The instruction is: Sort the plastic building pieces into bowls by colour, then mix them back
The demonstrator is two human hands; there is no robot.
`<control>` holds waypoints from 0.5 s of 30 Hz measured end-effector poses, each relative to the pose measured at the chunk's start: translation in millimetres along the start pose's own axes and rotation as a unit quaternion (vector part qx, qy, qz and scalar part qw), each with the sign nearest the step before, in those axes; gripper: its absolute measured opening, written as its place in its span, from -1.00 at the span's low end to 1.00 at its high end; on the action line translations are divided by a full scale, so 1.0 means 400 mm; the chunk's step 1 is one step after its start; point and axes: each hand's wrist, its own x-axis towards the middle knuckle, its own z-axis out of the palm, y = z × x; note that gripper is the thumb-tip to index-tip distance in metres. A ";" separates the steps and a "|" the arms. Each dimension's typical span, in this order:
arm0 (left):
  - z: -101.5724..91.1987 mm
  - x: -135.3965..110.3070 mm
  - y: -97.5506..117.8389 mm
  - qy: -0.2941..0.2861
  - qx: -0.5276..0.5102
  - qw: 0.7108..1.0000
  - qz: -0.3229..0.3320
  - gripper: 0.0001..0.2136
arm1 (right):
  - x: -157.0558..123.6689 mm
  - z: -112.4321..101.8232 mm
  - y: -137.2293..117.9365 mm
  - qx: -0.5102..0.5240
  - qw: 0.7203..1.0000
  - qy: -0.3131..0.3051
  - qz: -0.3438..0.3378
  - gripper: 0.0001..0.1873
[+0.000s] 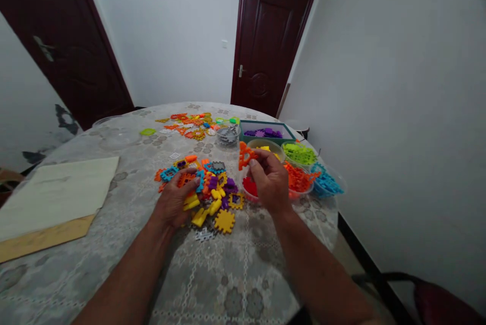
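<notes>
My right hand (271,180) pinches an orange interlocking building piece (245,156) with a triangular frame, raised over the plastic bowls. My left hand (175,201) is at the left side of a mixed pile, with a blue interlocking piece (200,181) at its thumb and fingertips. Its palm side is partly hidden. Around it lie yellow peg-shaped pieces (214,207), purple pieces (230,185) and a yellow square piece with notched edges (225,221). A bowl of red pieces (249,187) sits just under my right hand.
Bowls of orange pieces (299,178), blue pieces (325,182) and green pieces (299,154) stand to the right. Behind them is a green-edged box (286,132) with purple pieces. A bowl of grey pieces (228,135) and another scattered pile (193,123) are farther back. Pale sheets (64,188) lie left.
</notes>
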 end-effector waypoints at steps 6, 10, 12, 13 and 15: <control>0.007 -0.001 -0.003 -0.001 0.000 1.000 0.006 -0.44 | 0.050 -0.270 0.018 -0.268 0.951 0.148 -0.032 -0.63; 0.012 -0.004 -0.001 0.000 0.014 1.000 -0.001 -0.45 | 0.071 -0.388 0.040 -0.496 0.861 0.115 -0.020 -0.65; 0.015 -0.006 0.003 0.000 0.011 1.000 -0.006 -0.45 | 0.077 -0.410 0.050 -0.581 0.811 0.073 -0.005 -0.65; 0.016 -0.007 0.004 -0.002 0.008 1.000 -0.008 -0.45 | 0.079 -0.413 0.056 -0.611 0.790 0.056 0.003 -0.66; 0.016 -0.006 0.002 -0.006 -0.002 1.000 -0.011 -0.45 | 0.081 -0.412 0.069 -0.647 0.761 0.028 0.015 -0.68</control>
